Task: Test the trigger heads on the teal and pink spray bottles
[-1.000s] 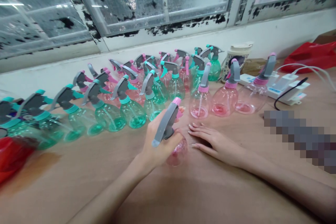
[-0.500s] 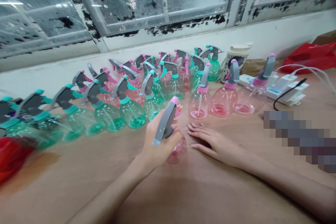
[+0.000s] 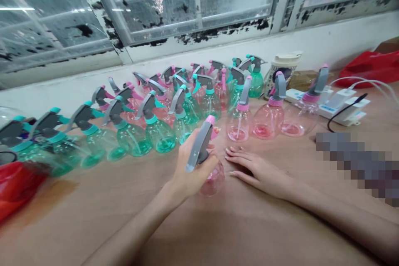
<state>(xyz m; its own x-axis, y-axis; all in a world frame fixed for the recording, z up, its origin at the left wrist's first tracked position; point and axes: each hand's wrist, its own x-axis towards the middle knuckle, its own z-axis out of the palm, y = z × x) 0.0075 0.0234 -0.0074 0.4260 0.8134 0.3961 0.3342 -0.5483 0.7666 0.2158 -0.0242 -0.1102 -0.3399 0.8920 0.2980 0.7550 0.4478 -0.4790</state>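
Observation:
My left hand point(image 3: 188, 166) is wrapped round the neck of a pink spray bottle point(image 3: 213, 181) with a grey and pink trigger head, which stands upright on the table. Part of the bottle is hidden behind my fingers. To its right, my right hand point(image 3: 260, 170) lies on the tabletop, palm down, fingers stretched out and holding nothing. Just beyond my hands stands a pink spray bottle point(image 3: 238, 126), with another pink spray bottle point(image 3: 268, 120) beside it. Left of them, a green spray bottle point(image 3: 160, 137) belongs to a row of several like it.
More pink and green bottles crowd toward the wall. A lidded cup point(image 3: 282, 70) stands at the back. White power strips point(image 3: 339, 110) with cables lie at right. Red plastic bags lie at the left edge point(image 3: 18, 187) and far right point(image 3: 370, 66). A pixelated patch covers part of the right side.
The whole view has shifted slightly, so most things sit a little farther right. My left hand keeps its hold on the pink bottle, and my right hand stays flat.

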